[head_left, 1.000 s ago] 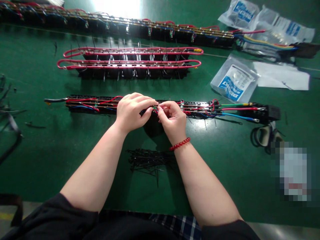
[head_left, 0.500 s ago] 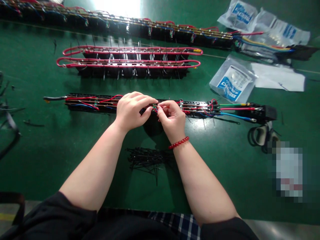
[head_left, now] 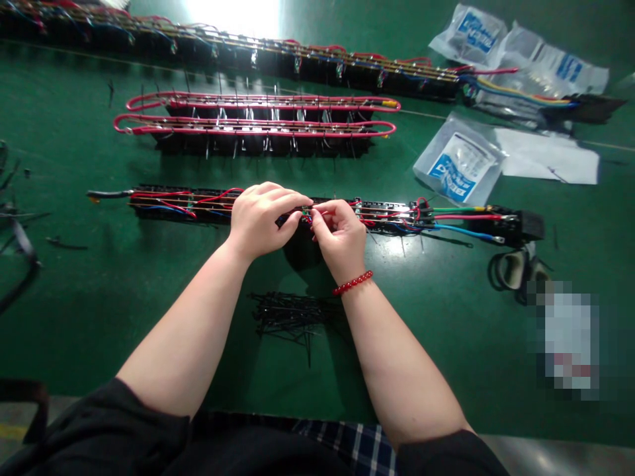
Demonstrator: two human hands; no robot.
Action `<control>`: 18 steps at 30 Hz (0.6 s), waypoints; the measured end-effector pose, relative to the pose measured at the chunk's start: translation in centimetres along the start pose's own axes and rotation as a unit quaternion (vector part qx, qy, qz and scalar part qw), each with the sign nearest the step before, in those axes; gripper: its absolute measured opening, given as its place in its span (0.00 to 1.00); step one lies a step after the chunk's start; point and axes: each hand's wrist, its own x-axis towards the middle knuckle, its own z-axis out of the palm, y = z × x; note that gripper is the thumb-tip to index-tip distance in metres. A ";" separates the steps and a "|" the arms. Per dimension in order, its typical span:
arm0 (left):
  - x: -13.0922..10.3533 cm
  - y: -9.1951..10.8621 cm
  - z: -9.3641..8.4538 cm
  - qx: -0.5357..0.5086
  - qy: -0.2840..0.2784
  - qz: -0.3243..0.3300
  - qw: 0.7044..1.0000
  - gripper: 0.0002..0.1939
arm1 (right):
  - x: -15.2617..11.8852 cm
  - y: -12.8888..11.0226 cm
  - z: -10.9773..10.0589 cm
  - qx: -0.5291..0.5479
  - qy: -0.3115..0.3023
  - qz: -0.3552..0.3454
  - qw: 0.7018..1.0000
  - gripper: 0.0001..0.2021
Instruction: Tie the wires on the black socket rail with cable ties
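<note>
A long black wired assembly [head_left: 391, 217] lies crosswise on the green table, with red, blue and green wires along it. My left hand [head_left: 262, 218] rests over its middle, thumb apart from the fingers, fingertips touching the wiring. Beside it my right hand [head_left: 342, 235], with a red bead bracelet [head_left: 353, 283] at the wrist, pinches at small thin wires on the same assembly. What lies exactly between the fingertips is too small to make out. Nearer me is a pile of black cable ties [head_left: 288, 311].
Behind are two assemblies with red cable loops [head_left: 258, 125] and a longer wired strip [head_left: 297, 56]. Plastic bags [head_left: 459, 162] and white paper [head_left: 546, 155] lie at the back right, scissors [head_left: 516, 270] at the right. Black scraps [head_left: 24, 244] lie on the left.
The view has shifted slightly, so things at the right appear a little further left. Both hands keep nearly the same pose at the assembly.
</note>
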 end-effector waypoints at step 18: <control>0.0 0.1 -0.3 -0.016 -0.014 -0.005 1.000 0.16 | 0.0 0.0 0.1 -0.006 0.000 0.010 1.000 0.06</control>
